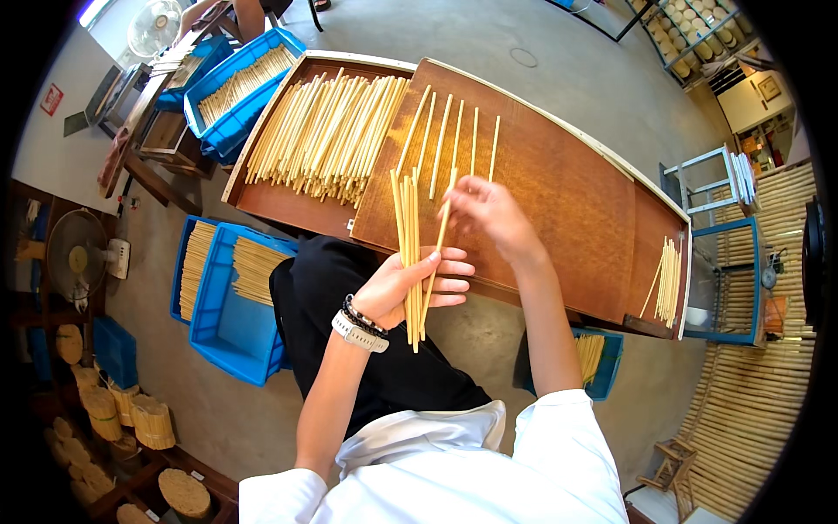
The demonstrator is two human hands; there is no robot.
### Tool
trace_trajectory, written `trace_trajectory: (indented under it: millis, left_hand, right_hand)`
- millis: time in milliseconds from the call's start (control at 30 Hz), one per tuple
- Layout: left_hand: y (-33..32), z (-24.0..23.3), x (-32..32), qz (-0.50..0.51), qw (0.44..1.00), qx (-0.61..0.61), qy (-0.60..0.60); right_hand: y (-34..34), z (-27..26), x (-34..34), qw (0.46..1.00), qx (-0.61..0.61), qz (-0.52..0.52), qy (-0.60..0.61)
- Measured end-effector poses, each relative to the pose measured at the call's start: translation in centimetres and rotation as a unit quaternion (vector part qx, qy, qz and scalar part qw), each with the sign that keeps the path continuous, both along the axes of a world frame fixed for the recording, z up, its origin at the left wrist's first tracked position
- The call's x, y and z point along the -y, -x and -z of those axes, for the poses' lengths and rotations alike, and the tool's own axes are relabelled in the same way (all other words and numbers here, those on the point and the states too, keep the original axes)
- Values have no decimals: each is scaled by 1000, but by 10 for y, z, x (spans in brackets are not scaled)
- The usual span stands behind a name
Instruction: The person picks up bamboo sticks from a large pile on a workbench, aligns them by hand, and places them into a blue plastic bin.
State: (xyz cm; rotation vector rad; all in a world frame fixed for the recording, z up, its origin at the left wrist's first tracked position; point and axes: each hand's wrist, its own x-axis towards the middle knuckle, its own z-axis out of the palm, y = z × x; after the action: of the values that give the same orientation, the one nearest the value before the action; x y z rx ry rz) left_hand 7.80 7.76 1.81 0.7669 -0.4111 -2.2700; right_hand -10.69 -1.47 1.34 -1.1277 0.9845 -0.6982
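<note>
Thin light-wood sticks stand in a bundle in my left hand, the thumb across them and the fingers spread. One stick leans apart from the bundle, its lower part at my left palm. My right hand is at the upper part of that stick; its fingertips are blurred, so their hold is unclear. Several single sticks lie spaced apart on the brown wooden board beyond my hands. A large pile of sticks fills the tray section at the left of the board.
A small group of sticks lies at the table's right end. Blue crates with sticks stand on the floor at left, another blue crate under the table at right. Beyond the pile is a blue crate. A person's arm shows at top left.
</note>
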Motion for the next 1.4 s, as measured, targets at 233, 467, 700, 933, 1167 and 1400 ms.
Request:
trace_trajectory:
  millis: [233,467,700,933,1167,1400]
  left_hand:
    - [2,0,-3,2,1000,16,23]
    - [4,2,-2,8,999,14,29]
    - [1,6,-3,2,999,13,29]
    - [2,6,-1,4,999,14,31]
    - [2,6,0,5,999,18,31]
    - [4,5,0,5,999,13,31]
  right_hand:
    - [63,18,70,973,12,227,28]
    - [83,60,113,957,-130,253,66]
    - [67,66,112,908,-255,312,115]
    - [58,63,104,892,-279,331,127]
    - [63,68,104,895,-274,329,128]
    - [69,69,100,895,-285,322,123]
